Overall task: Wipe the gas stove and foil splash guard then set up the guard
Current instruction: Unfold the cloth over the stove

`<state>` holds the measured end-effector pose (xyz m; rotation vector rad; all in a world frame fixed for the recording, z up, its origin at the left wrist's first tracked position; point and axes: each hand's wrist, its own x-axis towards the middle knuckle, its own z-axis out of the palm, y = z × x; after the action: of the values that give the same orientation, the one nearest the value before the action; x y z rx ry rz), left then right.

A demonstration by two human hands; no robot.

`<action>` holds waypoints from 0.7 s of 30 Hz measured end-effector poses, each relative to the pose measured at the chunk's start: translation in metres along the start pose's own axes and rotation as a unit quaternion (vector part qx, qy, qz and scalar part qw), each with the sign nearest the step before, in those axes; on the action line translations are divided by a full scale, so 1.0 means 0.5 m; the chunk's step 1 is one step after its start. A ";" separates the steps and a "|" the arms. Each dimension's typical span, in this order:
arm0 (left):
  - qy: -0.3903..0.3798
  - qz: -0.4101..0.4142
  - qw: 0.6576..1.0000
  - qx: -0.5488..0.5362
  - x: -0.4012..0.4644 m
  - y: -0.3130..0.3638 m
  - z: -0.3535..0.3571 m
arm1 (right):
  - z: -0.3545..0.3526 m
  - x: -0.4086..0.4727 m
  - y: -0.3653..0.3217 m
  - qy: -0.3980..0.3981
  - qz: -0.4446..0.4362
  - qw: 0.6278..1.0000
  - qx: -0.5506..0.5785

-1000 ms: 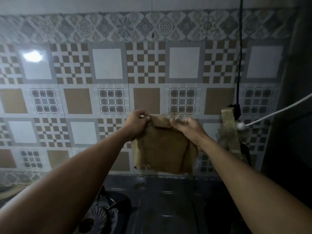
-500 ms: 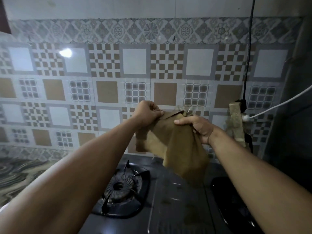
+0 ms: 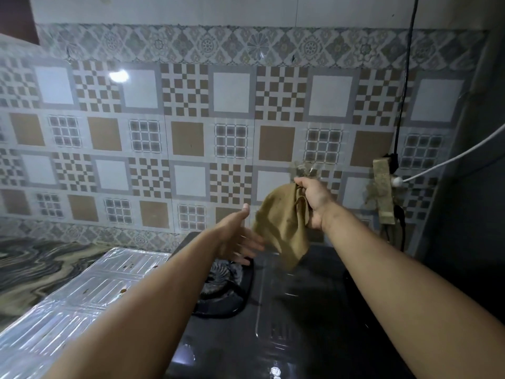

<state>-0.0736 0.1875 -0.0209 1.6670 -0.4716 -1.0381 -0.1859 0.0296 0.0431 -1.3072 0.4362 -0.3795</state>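
Tiled wall behind the stove (image 3: 287,310): right hand (image 3: 314,199) grips the cloth (image 3: 284,228) aloft, left hand (image 3: 236,237) hovers near it with fingers (image 3: 252,239) spread, holding nothing.

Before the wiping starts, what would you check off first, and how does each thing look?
1. Cloth held firmly: ok, the right hand grips its top and it hangs over the stove.
2. Left hand free: ok, fingers spread, holding nothing.
3. Burner off: cannot tell for sure; no flame shows.
4. Foil guard within reach: ok, lying flat left of the stove, with brown spots.
5. Cords on the wall clear of the stove: ok.
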 end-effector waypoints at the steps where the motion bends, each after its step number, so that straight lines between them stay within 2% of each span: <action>1: -0.017 0.010 0.999 -0.040 0.003 -0.006 0.006 | 0.005 -0.006 0.003 0.002 -0.001 1.000 0.000; 3: -0.017 0.041 0.991 -0.125 0.000 -0.014 0.020 | 0.015 -0.016 0.007 0.010 -0.012 1.000 0.006; 5: 0.021 0.081 0.971 -0.223 -0.002 -0.019 0.031 | 0.022 -0.024 0.009 0.021 -0.034 0.999 0.016; 8: 0.025 0.139 0.918 -0.371 -0.004 -0.022 0.031 | 0.022 -0.031 0.012 0.039 -0.066 0.997 0.025; 10: 0.024 0.150 0.891 -0.428 -0.007 -0.017 0.026 | 0.016 -0.036 0.016 0.039 -0.071 0.997 0.005; 13: 0.044 0.152 0.876 -0.456 -0.018 -0.004 0.015 | 0.008 -0.045 0.020 0.042 -0.050 0.996 -0.056; 16: 0.063 0.163 0.878 -0.445 -0.030 0.013 -0.003 | 0.004 -0.051 0.024 0.069 -0.036 0.992 -0.099; 21: 0.082 0.197 0.902 -0.376 -0.048 0.049 -0.028 | -0.004 -0.048 0.027 0.104 -0.025 0.993 -0.039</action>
<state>-0.0704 0.2045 0.0119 0.9014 -0.2293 -0.6431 -0.2071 0.0429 0.0319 -1.3625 0.6004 -0.5479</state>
